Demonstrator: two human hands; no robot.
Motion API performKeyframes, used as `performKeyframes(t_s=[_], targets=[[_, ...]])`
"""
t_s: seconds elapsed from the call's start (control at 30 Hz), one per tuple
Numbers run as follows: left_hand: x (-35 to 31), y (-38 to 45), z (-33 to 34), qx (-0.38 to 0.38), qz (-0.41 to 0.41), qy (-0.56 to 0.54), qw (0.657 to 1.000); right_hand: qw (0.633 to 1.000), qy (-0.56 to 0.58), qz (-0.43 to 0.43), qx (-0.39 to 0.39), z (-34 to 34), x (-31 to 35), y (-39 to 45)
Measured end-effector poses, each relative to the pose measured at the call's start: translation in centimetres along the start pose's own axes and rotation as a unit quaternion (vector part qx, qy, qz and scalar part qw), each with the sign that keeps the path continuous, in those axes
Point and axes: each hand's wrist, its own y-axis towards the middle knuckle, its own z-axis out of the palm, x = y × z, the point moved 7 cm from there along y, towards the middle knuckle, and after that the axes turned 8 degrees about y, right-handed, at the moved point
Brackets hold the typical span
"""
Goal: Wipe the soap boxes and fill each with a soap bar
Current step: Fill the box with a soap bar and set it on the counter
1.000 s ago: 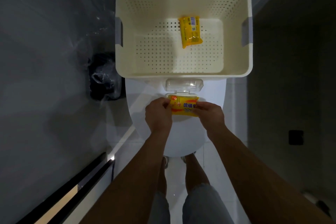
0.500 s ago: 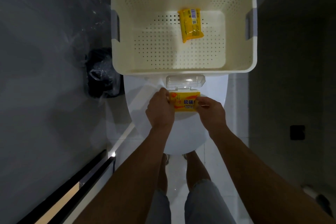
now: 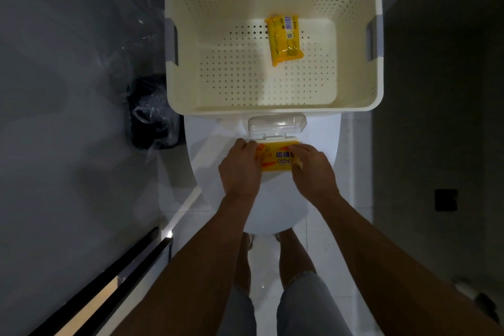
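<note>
Since a second ago both hands have carried the wrapped soap bar (image 3: 276,160) a little farther from me, so that it now sits at the open soap box (image 3: 278,141), right under the box's raised clear lid (image 3: 277,124). From my remote seat I see the left hand (image 3: 241,169) with its fingers curled over the left end of the yellow packet, and the right hand (image 3: 313,169) with fingers bent over the right end, so the bar is held between the two. I cannot tell whether the bar is fully seated in the box tray or only resting on its rim, since the hands cover most of it. The box stands on the white toilet lid (image 3: 272,204), just in front of the cream perforated basket (image 3: 272,106). Inside that basket a second soap bar (image 3: 285,39), also in a yellow wrapper with its barcode side up, lies on the floor toward the far wall, well apart from my hands. A black bin with a clear liner (image 3: 152,114) sits to the left of the toilet.
</note>
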Motion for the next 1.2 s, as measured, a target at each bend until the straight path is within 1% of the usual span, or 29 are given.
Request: performKeyframes(t_s=[0.07,0.1,0.13,0.23,0.27,0.33,0.4,0.47,0.53,0.67,0.73,0.83,0.97,1.1,1.2], targets=[[0.1,0.1,-0.1,0.003,-0.008,-0.006,1.000,1.000,-0.007,0.005,0.016,0.1,0.0,0.2],[0.2,0.0,-0.2,-0.001,-0.015,-0.019,1.000,1.000,0.006,0.012,0.011,-0.1,0.0,0.2],[0.3,0.0,-0.3,-0.008,-0.026,-0.040,0.999,0.999,0.031,0.024,-0.004,-0.5,-0.1,0.2],[0.8,-0.2,-1.3,-0.048,-0.069,-0.141,0.986,0.986,0.125,0.072,-0.087,-2.2,-0.8,0.1],[0.9,-0.2,-1.8,-0.064,-0.080,-0.174,0.979,0.980,0.149,0.083,-0.105,-2.6,-1.0,0.1],[0.8,-0.3,-2.8,-0.092,-0.085,-0.213,0.969,0.966,0.208,0.100,-0.115,-3.0,-1.0,0.1],[0.4,-0.3,-3.6,-0.103,-0.075,-0.234,0.964,0.948,0.281,0.099,-0.108,-3.1,-0.6,0.1],[0.0,-0.4,-4.2,-0.103,-0.063,-0.240,0.963,0.938,0.322,0.083,-0.100,-3.0,-0.1,0.0],[-0.1,-0.8,-4.5,-0.111,-0.059,-0.240,0.963,0.935,0.328,0.075,-0.110,-2.9,-0.1,-0.3],[0.0,-2.8,-4.8,-0.139,-0.089,-0.246,0.955,0.927,0.332,0.076,-0.160,-3.0,-1.1,-1.4],[0.2,-3.8,-4.2,-0.123,-0.112,-0.223,0.960,0.926,0.324,0.076,-0.179,-3.0,-1.6,-2.0],[0.9,-4.6,-2.7,-0.074,-0.159,-0.209,0.962,0.920,0.333,0.079,-0.193,-2.7,-2.2,-2.7],[1.6,-4.8,-1.0,-0.023,-0.195,-0.186,0.963,0.922,0.335,0.095,-0.168,-2.1,-3.1,-2.9],[1.7,-4.2,0.2,0.022,-0.212,-0.176,0.961,0.939,0.311,0.090,-0.118,-0.7,-3.3,-2.6],[1.9,-3.7,0.6,0.030,-0.228,-0.174,0.958,0.946,0.291,0.102,-0.095,0.0,-3.5,-2.2]])
